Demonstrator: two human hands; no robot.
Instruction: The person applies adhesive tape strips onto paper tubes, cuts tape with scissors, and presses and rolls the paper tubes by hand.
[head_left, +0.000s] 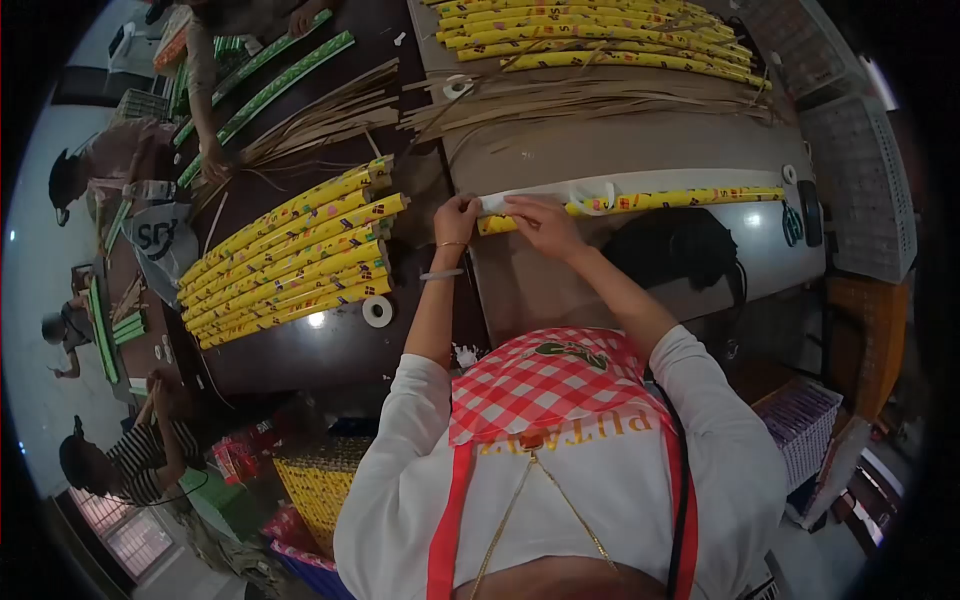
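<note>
A yellow printed roll of wrapping paper (690,197) lies across the table in front of me, with a white strip (494,204) at its left end. My left hand (457,221) pinches the strip's left end, fingers closed. My right hand (546,224) has its thumb and fingers closed at the strip's other end, beside the roll; the exact grip is partly hidden. A white curled loop (594,198) rests over the roll just right of my right hand. Below the roll lies a black bag (672,248).
Several yellow rolls (290,255) lie at left beside a tape roll (377,311). More yellow rolls (600,35) and brown strips (590,108) are at the back. Scissors (792,224) lie at right, near a plastic crate (858,185). Another person's hand (214,160) handles green rolls.
</note>
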